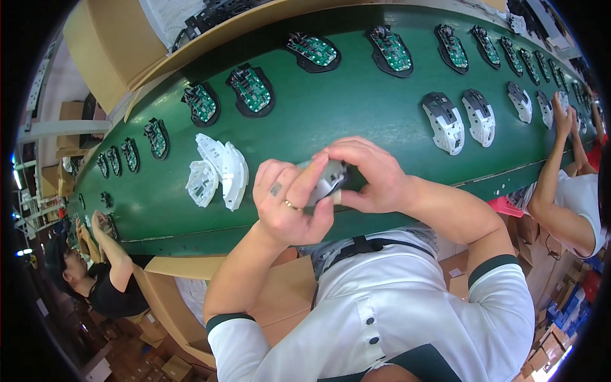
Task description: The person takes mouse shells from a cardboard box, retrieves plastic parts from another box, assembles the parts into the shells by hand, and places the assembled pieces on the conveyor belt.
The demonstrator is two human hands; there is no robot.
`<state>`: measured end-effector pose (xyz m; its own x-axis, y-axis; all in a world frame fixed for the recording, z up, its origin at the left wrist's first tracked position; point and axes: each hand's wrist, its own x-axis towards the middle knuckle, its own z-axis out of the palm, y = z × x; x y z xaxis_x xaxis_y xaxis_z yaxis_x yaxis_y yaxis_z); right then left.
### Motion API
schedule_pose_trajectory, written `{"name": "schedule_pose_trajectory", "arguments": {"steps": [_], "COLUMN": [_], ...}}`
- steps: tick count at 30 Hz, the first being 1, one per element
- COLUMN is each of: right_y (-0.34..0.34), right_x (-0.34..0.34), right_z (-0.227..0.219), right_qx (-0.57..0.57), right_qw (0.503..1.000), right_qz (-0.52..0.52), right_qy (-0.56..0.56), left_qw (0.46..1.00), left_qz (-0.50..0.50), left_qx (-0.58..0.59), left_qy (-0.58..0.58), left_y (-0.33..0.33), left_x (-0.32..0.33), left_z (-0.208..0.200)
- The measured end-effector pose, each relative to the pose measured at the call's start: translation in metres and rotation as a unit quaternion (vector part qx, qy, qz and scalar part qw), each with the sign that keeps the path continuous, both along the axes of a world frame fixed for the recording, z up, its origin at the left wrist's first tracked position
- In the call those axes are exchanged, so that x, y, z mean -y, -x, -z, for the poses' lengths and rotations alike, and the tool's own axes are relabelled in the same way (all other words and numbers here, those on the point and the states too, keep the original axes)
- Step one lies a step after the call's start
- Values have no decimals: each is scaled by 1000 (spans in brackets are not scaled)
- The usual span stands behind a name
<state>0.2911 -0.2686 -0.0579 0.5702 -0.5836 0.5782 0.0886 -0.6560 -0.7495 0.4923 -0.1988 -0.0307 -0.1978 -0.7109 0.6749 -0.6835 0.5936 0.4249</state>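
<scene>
Above the near edge of the green table, both hands grip a grey and black mouse shell (pixel 330 179), largely covered by fingers. My left hand (pixel 283 202) is closed around one side, a ring and a small dark patch showing on its fingers. On the opposite side, my right hand (pixel 374 177) pinches the shell between thumb and fingers. Left of my hands lies a small group of loose white plastic mouse shells (pixel 234 175). To the right, white mouse shells with black tops (pixel 445 124) rest on the table.
Along the far side of the green table (pixel 344 102) lie several black mouse bases with green circuit boards (pixel 391 52). A cardboard box (pixel 111 54) stands beyond it. Another open carton (pixel 181 267) is by my left side. Co-workers sit at left (pixel 114 286) and right (pixel 576 204).
</scene>
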Motion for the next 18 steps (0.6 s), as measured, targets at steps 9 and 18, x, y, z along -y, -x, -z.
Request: {"name": "schedule_pose_trajectory", "arguments": {"steps": [9, 18], "right_y": [-5, -6], "right_x": [0, -8], "right_z": [3, -7], "right_qx": [6, -70], "right_qw": [991, 989], "right_qz": [-128, -105], "right_qy": [-28, -73], "left_qw": [979, 974], "left_qz": [93, 54], "left_qx": [-172, -199], "left_qy": [-61, -98], "left_y": [-21, -17], "left_x": [-1, -2], "left_z": [6, 8]}}
